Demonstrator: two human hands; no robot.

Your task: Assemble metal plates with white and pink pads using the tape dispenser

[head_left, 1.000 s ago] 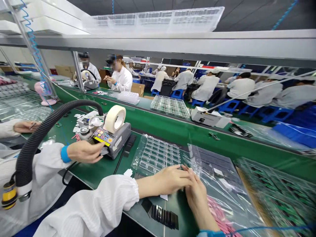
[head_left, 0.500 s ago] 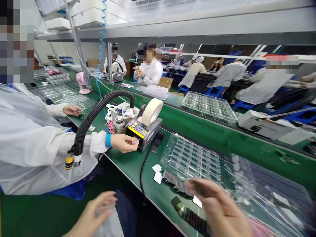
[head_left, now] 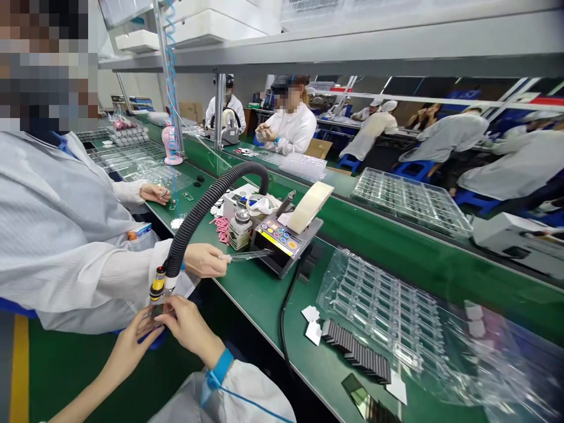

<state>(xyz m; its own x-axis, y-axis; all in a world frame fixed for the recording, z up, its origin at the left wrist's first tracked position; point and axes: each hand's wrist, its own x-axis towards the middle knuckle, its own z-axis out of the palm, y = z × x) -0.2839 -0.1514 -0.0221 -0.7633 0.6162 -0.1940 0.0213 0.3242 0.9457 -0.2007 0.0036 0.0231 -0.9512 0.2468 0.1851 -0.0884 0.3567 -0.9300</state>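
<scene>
My left hand (head_left: 126,352) and my right hand (head_left: 189,324) meet below the bench's near edge, both pinching a small dark glossy piece (head_left: 156,310). Its exact shape is partly hidden by my fingers. Just above them hangs the yellow-and-black nozzle (head_left: 157,286) of a black corrugated hose (head_left: 207,214). A seated co-worker's hand (head_left: 202,261) holds a clear strip (head_left: 250,255) beside an automatic tape dispenser (head_left: 277,244). That co-worker's other hand (head_left: 154,192) rests farther along the bench.
A green bench (head_left: 264,305) carries a plastic bag of clear blister trays (head_left: 383,317), a stack of dark strips (head_left: 356,352) and white paper squares (head_left: 312,324). A cable (head_left: 286,311) runs down the bench. Seated workers and a tray-laden belt lie beyond.
The view has swung left. My hands have come together near the nozzle, pinching the dark piece. The co-worker's hand now holds a clear strip beside the dispenser.
</scene>
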